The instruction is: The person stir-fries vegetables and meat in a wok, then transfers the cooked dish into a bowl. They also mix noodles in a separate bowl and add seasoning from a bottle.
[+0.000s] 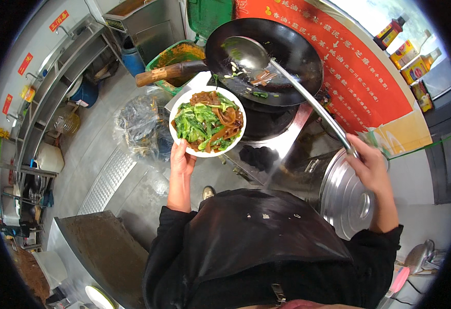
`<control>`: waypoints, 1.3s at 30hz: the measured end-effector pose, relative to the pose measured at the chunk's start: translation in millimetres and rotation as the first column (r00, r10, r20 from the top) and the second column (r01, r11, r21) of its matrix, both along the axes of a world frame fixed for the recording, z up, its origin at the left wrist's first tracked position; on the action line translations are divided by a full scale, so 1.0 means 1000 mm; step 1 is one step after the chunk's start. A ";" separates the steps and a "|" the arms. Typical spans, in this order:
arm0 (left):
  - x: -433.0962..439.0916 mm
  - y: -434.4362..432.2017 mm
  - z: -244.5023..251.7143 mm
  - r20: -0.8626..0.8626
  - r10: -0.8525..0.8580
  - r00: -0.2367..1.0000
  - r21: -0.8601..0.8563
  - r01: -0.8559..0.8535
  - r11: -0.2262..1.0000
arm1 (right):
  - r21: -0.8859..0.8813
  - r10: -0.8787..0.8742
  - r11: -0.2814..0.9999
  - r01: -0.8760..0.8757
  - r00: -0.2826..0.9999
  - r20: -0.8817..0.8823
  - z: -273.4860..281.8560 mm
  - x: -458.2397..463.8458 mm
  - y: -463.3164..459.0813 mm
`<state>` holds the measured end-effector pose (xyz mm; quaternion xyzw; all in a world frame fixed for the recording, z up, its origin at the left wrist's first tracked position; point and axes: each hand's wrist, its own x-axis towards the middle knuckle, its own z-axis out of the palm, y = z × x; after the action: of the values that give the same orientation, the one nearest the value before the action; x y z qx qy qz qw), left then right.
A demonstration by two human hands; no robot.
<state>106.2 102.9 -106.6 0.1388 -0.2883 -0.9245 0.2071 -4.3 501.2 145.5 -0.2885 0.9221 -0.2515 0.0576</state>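
Observation:
My left hand grips the lower rim of a white bowl. Leafy greens and glossy brown wide noodles fill it. A long-handled steel ladle is in my right hand, which is closed around the end of its handle. The ladle's bowl rests over or just above the inside of a black wok; whether they touch I cannot tell. Scraps of food cling to the wok. Its wooden handle points left, above the white bowl.
A stove carries the wok, with a black cloth on its edge. Right of it stands a lidded steel pot. A green waste bin and a plastic bag lie to the left. Sauce bottles line the upper right.

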 end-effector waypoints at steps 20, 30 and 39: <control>0.002 0.000 -0.003 0.009 -0.091 0.996 0.007 0.091 0.996 | 0.188 0.076 0.980 -0.068 0.997 -0.031 0.010 -0.007 0.010; 0.001 0.002 -0.005 -0.015 -0.083 0.996 -0.004 0.083 0.997 | -0.161 -0.118 0.958 0.237 0.838 0.533 0.062 0.067 0.015; -0.002 -0.002 -0.007 -0.013 -0.040 0.999 0.008 0.040 0.999 | -0.148 -0.209 0.948 0.281 0.903 0.376 0.012 0.023 -0.014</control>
<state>103.8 101.3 -113.6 0.1278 -0.2856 -0.9306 0.1901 18.6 487.4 157.3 -0.1236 0.8957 -0.3953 0.1620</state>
